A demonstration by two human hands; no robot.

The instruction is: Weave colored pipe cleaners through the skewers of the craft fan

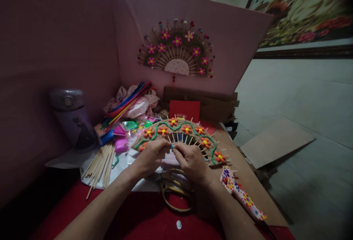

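Observation:
My left hand (154,154) and my right hand (193,159) meet in the middle, fingertips pinched together. Between them shows a small light-blue lump (172,146) that looks like modelling clay. Just behind the hands lies a half-round fan (182,126) of twine-covered card and thin sticks, with orange flowers and a wavy green line on it. My hands partly hide its lower edge. Scissors (176,192) with large bronze-coloured handles lie beneath my hands, their blades mostly hidden.
Wooden sticks (100,164), bright clay packets (120,139) and a purple bottle (74,118) stand or lie at left. Coloured pipe cleaners (127,104) rest on cloth behind. A finished pink-flowered fan (176,49) hangs on the pink board. A flower-patterned handle (242,196) lies right.

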